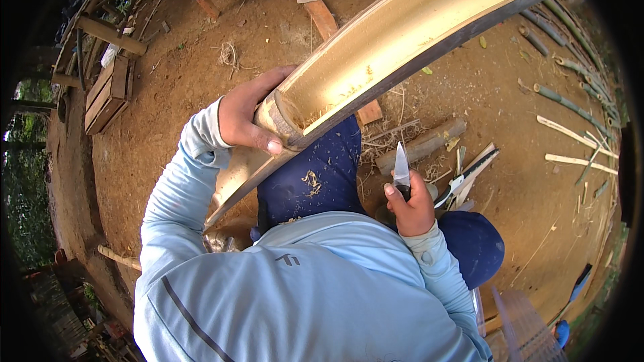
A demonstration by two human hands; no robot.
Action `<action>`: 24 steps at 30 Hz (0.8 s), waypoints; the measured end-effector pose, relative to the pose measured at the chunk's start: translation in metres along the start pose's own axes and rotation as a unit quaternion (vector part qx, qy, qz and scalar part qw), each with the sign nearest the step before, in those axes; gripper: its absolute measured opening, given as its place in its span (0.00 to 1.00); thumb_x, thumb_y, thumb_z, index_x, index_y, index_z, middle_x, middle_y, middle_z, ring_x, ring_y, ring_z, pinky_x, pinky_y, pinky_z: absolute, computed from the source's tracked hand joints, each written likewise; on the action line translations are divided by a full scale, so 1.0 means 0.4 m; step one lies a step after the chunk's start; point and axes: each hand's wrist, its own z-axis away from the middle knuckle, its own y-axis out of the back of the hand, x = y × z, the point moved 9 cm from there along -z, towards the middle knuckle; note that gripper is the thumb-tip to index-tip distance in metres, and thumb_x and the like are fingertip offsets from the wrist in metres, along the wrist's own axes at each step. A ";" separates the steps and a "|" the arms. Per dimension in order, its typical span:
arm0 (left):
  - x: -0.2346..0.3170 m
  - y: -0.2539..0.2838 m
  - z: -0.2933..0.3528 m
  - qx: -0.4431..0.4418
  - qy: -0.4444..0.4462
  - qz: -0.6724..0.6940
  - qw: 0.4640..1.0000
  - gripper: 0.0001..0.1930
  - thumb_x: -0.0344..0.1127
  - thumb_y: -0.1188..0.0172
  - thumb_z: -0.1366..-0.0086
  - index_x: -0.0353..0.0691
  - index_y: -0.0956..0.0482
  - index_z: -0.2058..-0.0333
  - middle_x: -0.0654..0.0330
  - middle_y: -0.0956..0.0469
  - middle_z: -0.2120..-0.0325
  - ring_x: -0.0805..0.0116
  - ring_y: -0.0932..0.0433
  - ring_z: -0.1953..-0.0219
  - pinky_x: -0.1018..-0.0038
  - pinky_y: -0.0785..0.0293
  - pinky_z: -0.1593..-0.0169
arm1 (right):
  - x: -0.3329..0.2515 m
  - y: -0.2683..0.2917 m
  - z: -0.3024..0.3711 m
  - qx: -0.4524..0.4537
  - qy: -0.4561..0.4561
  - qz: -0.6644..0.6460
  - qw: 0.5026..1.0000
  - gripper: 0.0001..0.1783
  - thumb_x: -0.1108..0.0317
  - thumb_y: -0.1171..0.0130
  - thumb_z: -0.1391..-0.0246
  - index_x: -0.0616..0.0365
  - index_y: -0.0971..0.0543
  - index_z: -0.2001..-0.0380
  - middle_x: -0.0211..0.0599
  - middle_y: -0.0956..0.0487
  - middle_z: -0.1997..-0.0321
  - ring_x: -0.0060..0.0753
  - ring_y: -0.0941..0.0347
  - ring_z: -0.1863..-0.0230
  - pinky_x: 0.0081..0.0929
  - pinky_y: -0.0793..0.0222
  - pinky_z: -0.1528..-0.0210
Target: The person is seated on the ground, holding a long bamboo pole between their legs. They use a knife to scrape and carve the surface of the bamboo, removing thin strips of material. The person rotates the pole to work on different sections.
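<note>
A long split bamboo trough (402, 43) slants from my lap up to the far right, its pale hollow side facing up. Loose shavings lie in the hollow close to the node. My left hand (251, 112) is wrapped round its near part at the node, thumb on top. In my right hand (411, 206) is a knife (401, 164), its blade pointing up and away from me, apart from the bamboo. Most of the knife's handle is hidden by the fingers. More shavings cling to my dark blue trousers (310, 167).
A short log (421, 144) lies on the dirt beyond my right hand, beside a white-and-dark blade-like tool (449, 191) and split strips. Bamboo poles (570, 104) are strewn at the right. A wooden crate (109, 94) stands at the left, and a reddish plank (318, 15) lies ahead.
</note>
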 end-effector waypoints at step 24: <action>-0.010 -0.021 -0.017 -0.023 0.024 0.062 0.998 0.64 0.53 0.19 0.55 0.29 0.48 0.28 0.48 0.34 0.34 0.59 0.35 0.32 0.64 0.43 0.29 | 0.016 -0.006 -0.011 0.001 0.011 -0.036 0.999 0.14 0.61 0.35 0.36 0.60 0.25 0.58 0.28 0.25 0.78 0.20 0.30 0.78 0.26 0.34 0.72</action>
